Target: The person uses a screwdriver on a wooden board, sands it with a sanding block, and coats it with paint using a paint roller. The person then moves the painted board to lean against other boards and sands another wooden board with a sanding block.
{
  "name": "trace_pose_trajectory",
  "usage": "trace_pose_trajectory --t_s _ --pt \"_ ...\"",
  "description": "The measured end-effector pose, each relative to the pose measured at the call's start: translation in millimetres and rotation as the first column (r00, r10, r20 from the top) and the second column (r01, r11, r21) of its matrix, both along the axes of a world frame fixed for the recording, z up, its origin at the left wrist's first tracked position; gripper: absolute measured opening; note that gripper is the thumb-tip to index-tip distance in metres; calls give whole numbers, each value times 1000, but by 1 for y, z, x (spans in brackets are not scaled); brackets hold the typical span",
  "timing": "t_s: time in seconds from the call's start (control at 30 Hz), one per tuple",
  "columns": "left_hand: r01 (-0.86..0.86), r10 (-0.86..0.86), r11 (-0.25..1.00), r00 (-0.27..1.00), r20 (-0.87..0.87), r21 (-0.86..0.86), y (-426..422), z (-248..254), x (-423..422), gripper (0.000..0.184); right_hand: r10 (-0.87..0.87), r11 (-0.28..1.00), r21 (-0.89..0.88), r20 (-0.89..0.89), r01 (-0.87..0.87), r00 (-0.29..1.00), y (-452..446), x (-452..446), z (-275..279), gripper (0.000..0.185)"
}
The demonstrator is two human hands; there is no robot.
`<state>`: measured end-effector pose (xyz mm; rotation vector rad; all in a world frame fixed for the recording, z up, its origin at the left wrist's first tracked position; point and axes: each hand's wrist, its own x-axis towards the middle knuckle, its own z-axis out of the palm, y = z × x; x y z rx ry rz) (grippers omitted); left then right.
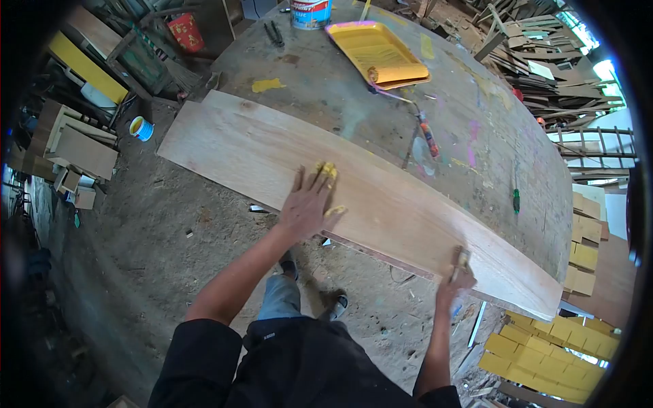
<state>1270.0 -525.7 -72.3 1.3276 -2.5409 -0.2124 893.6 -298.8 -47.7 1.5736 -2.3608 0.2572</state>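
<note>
A long pale wooden board [381, 197] lies along the near edge of a paint-stained table [326, 88]. My left hand [308, 204] rests flat on the board near its middle, fingers spread, with yellow paint on the fingertips. Toward the board's right end, my right hand [460, 275] is closed around a small object, perhaps a brush or sanding block [463, 258], held against the board's surface. The object is too small and blurred to name surely.
Farther back on the table are a yellow paint tray [371, 44] with a roller [400, 73], a paint can [311, 13] and a green screwdriver [516, 201]. A small bucket [141, 128] stands on the floor at left; yellow pieces [544, 353] lie lower right.
</note>
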Motion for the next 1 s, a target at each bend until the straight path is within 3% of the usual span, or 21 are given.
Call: trace_pose_trajectory --t_s 0.03,0.1,0.17,0.2,0.3,0.33,0.37,0.4,0.47,0.53,0.57,0.63,0.67,0.7,0.77,0.8,0.83,0.87,0.9,0.97,1.0 --pt "-26 26 1000 999 20 5 -7 2 16 89 -98 994 41 -58 100 994 2 5 0 45" --pt "-55 56 998 998 28 -8 -25 1 45 90 128 990 44 162 -136 979 -26 75 -16 49" --pt "-90 91 996 995 48 -21 -39 4 72 92 313 922 171 201 -347 928 -70 200 -23 62" --pt "-75 74 997 995 65 14 -46 9 81 94 459 874 31 268 -484 847 -95 253 -10 64" --pt "-169 170 985 981 93 -21 -83 -15 141 94 585 778 30 329 -627 742 -119 262 -23 56" --pt "-275 297 948 944 143 -158 -99 -36 184 91 462 863 37 349 -504 816 -97 211 -29 49" --pt "-539 481 835 813 328 113 -115 -19 223 93 325 929 47 372 -368 869 -74 159 -37 44" --pt "-783 751 596 622 221 179 -124 -17 267 93 186 972 59 396 -228 899 -51 109 -43 43" --pt "-855 928 197 320 189 480 -148 -56 395 93 95 988 68 426 -137 900 -23 71 -58 45" --pt "-718 943 120 299 148 685 -162 -71 418 93 -61 997 68 474 33 879 -27 52 -59 51" --pt "-851 849 441 499 177 285 -160 -84 394 91 232 964 104 106 -243 967 -78 141 8 31" --pt "-823 832 554 542 115 -130 -152 -92 353 82 486 851 106 211 -514 848 -117 238 -8 34" --pt "-909 904 410 417 -95 -77 -159 -89 338 76 559 780 111 322 -616 765 -139 286 -6 38" --pt "-923 919 376 383 -96 -86 -155 -84 337 76 529 727 141 509 -672 679 -160 322 19 48" --pt "-966 854 251 249 -456 -59 -152 -77 346 63 610 648 133 499 -750 616 -160 295 15 46" --pt "-975 861 214 220 -459 -64 -148 -74 359 63 659 592 130 490 -795 571 -159 274 14 44" --pt "-943 848 312 220 -482 118 -144 -69 374 56 681 573 94 497 -814 537 -159 259 33 46" --pt "-867 835 402 215 -507 294 -140 -67 388 49 533 695 -58 711 -717 459 -146 251 36 47" --pt "-880 848 366 181 -497 303 -137 -69 398 49 625 608 201 475 -768 619 -145 233 56 45" --pt "-843 787 449 215 -579 296 -140 -73 407 39 667 559 234 443 -795 599 -150 236 34 51" --pt "-854 799 418 183 -573 310 -139 -71 408 39 381 667 -38 875 -744 298 -163 263 21 52"
